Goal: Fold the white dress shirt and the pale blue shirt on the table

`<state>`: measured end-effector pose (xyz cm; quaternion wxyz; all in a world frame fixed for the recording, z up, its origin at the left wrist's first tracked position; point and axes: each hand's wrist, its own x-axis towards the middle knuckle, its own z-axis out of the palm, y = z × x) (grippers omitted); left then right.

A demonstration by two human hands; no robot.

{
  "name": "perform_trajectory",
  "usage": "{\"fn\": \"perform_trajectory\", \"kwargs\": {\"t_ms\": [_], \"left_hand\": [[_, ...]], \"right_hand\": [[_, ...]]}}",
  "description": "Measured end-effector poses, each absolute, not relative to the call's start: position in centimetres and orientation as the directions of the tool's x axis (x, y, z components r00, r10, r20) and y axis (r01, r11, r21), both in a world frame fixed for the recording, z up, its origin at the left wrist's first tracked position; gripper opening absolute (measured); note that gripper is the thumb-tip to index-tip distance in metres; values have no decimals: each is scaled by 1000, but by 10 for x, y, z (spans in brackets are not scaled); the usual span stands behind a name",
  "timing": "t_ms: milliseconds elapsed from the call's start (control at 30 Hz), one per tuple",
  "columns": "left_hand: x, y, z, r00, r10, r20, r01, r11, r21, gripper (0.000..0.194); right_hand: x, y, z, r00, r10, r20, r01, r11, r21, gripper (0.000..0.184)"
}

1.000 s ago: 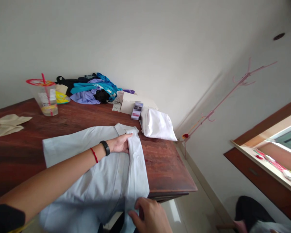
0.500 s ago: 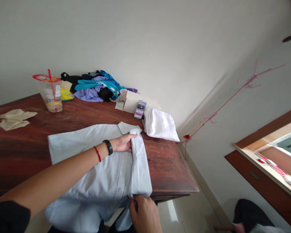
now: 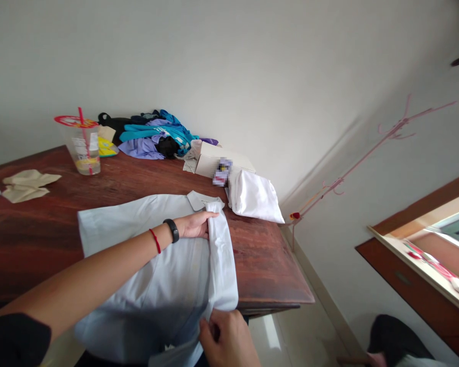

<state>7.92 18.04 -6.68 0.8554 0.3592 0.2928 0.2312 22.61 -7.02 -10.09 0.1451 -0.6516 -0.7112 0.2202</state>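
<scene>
A pale blue-white collared shirt (image 3: 137,229) lies spread on the dark red-brown table (image 3: 268,270), its lower part hanging past the front edge. Its right side is folded inward in a long strip. My left hand (image 3: 197,224), with a black band and a red string on the wrist, is closed on the fold just below the collar, thumb on top. At the table's front edge my right hand (image 3: 229,339) pinches the lower end of the same fold. Part of the fingers of both hands is hidden by cloth or by the hand itself.
Beyond the shirt lie a folded white satiny cloth (image 3: 254,196), a white box (image 3: 210,158) and a heap of clothes (image 3: 153,135). A plastic cup with a straw (image 3: 84,150) and a crumpled brown napkin (image 3: 30,183) are on the left. A pink coat stand (image 3: 359,160) leans at right.
My right hand has shifted slightly left and down, drawing the lower part of the fold with it. The shirt's hanging hem has moved, while my left hand keeps its place on the cloth.
</scene>
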Motion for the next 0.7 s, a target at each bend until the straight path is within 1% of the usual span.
{"fn": "perform_trajectory", "kwargs": {"t_ms": [100, 233, 333, 533, 600, 700], "left_hand": [[79, 181, -67, 721, 607, -334, -185, 634, 751, 32], [79, 181, -68, 719, 612, -330, -192, 631, 752, 29], [79, 181, -68, 721, 612, -326, -195, 630, 752, 29], [79, 180, -69, 733, 607, -308, -196, 622, 758, 35], [79, 181, -69, 734, 607, -305, -196, 619, 761, 33], [79, 183, -72, 731, 611, -303, -197, 615, 764, 32]], "right_hand": [[226, -66, -95, -126, 985, -117, 813, 35, -582, 36], [226, -62, -93, -145, 981, -127, 795, 39, -605, 36], [225, -61, -91, -150, 981, -125, 803, 47, -595, 35], [217, -60, -82, -154, 975, -162, 822, 35, -569, 31], [214, -59, -80, -158, 973, -169, 839, 43, -542, 29], [213, -58, -84, -173, 967, -189, 884, 68, -462, 23]]}}
